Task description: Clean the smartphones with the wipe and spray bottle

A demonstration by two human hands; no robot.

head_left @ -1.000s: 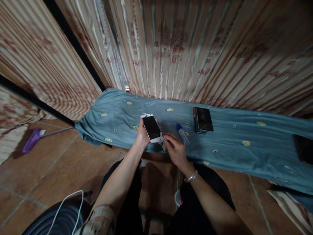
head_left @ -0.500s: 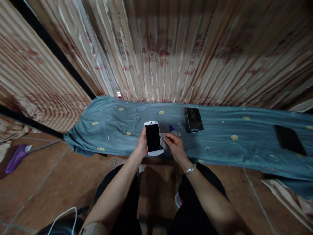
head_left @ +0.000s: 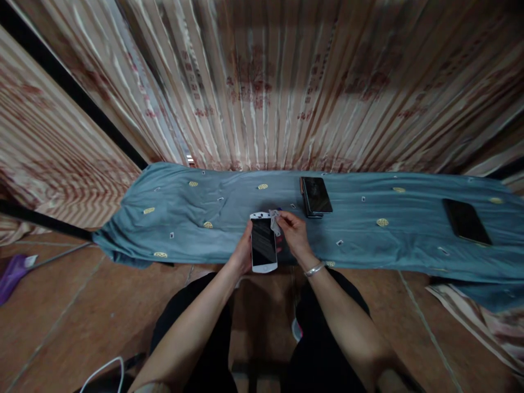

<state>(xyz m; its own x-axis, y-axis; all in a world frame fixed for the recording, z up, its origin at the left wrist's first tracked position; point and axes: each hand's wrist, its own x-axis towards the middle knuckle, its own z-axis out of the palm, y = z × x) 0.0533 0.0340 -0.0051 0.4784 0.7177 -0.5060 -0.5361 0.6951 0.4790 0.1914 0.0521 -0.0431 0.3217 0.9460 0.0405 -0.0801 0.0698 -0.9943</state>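
Observation:
A white smartphone (head_left: 264,244) with a dark screen is gripped along its left edge by my left hand (head_left: 244,250), its screen facing up toward me. Between the fingertips of my right hand (head_left: 293,233) is a small greyish-white cloth (head_left: 275,222), crumpled, at the phone's upper right edge. Whether the cloth presses on the glass I cannot tell. Behind my right fingers a bit of something blue barely shows, mostly hidden.
Black phones in a stack (head_left: 317,195) lie on the teal patterned cloth cover (head_left: 229,207) beyond my right hand. Farther right lies another black phone (head_left: 466,221). A striped curtain (head_left: 262,109) hangs behind. On the tiled floor at left is a purple broom (head_left: 13,275).
The phone has come slightly lower and nearer to me in view. My right hand with the cloth has shifted from the phone's right side to its upper right corner.

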